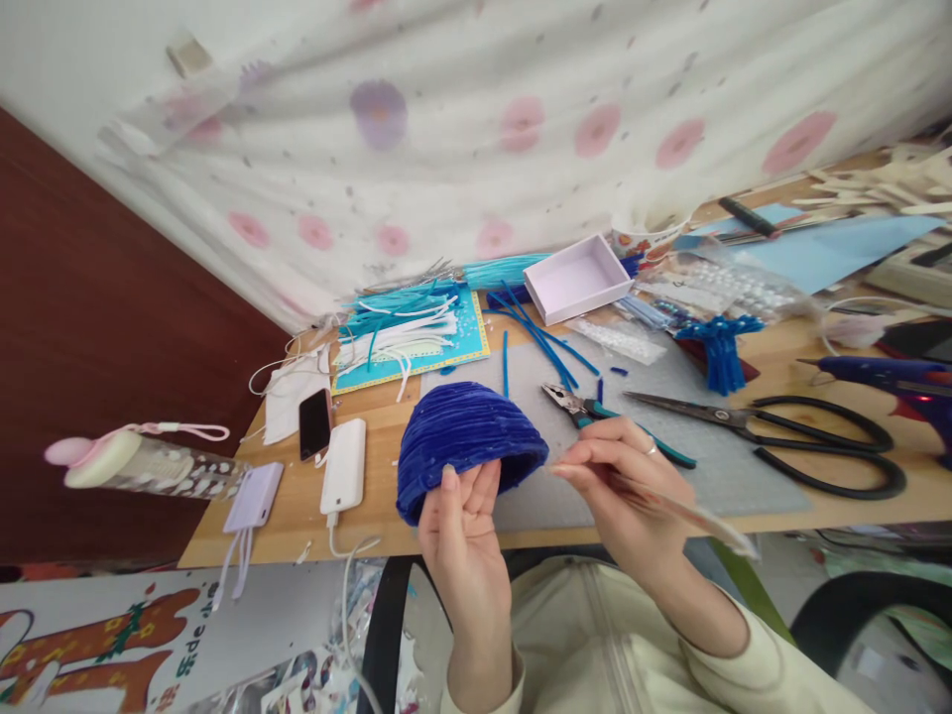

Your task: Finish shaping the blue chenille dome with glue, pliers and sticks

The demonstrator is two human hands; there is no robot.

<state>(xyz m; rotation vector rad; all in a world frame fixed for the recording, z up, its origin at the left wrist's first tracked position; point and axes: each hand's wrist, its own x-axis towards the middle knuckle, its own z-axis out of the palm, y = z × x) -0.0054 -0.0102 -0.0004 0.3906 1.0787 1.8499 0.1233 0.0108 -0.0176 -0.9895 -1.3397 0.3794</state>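
Note:
My left hand (462,535) holds a dark blue dome (466,442) made of coiled fuzzy wire, thumb on its rim and fingers inside it, above the front of the desk. My right hand (625,486) is beside the dome's right edge, its fingers pinched on a thin clear stick-like piece (688,516) that trails off to the right. Its fingertips almost touch the dome's rim. Small pliers (595,409) with teal handles lie on the grey mat (714,466) just behind my right hand.
Large black scissors (803,436) lie on the mat at the right, with a blue glue gun (892,379) beyond. Blue and white fuzzy wires (402,332), a shallow white box (576,278), a phone (315,423) and a power bank (344,466) sit further back and left.

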